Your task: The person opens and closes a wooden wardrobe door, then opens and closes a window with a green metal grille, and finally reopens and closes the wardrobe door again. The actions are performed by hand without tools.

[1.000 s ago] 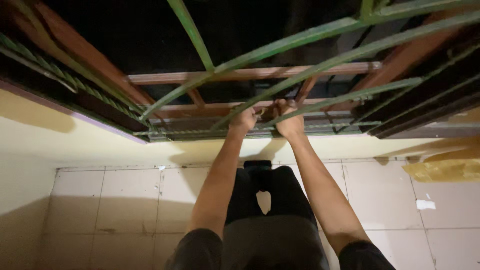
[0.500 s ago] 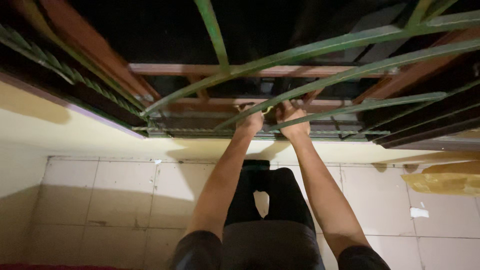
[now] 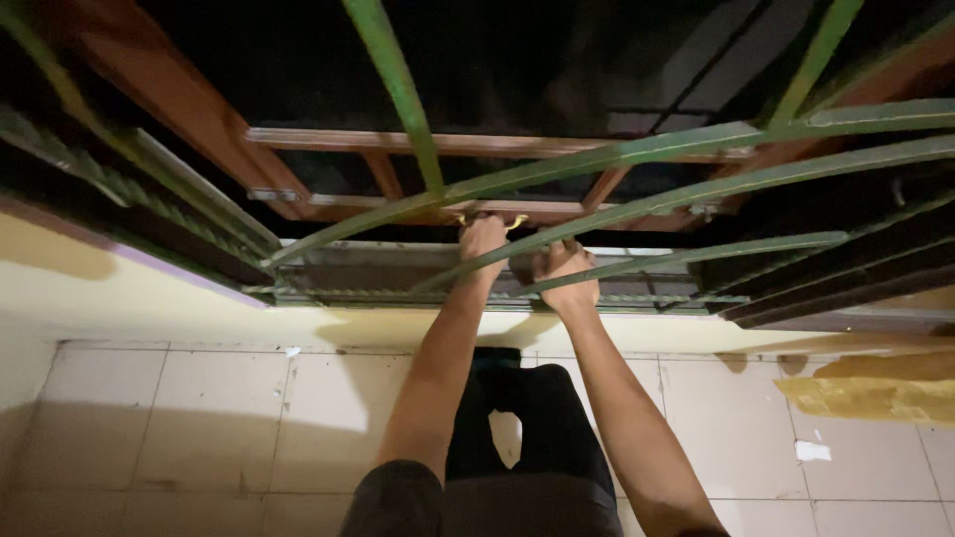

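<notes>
The small brass-coloured window latch sits on the brown wooden window frame behind the green curved metal grille bars. It looks stiff and light, best pinched at its hook. The left hand has a closed grip on it; the right hand wraps a bar. Since the earlier frame the right hand has dropped lower.

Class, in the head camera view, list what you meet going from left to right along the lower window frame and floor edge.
Purple-edged sill → left hand at a small yellowish latch → right hand on a green bar → yellow sheet on the floor.
</notes>
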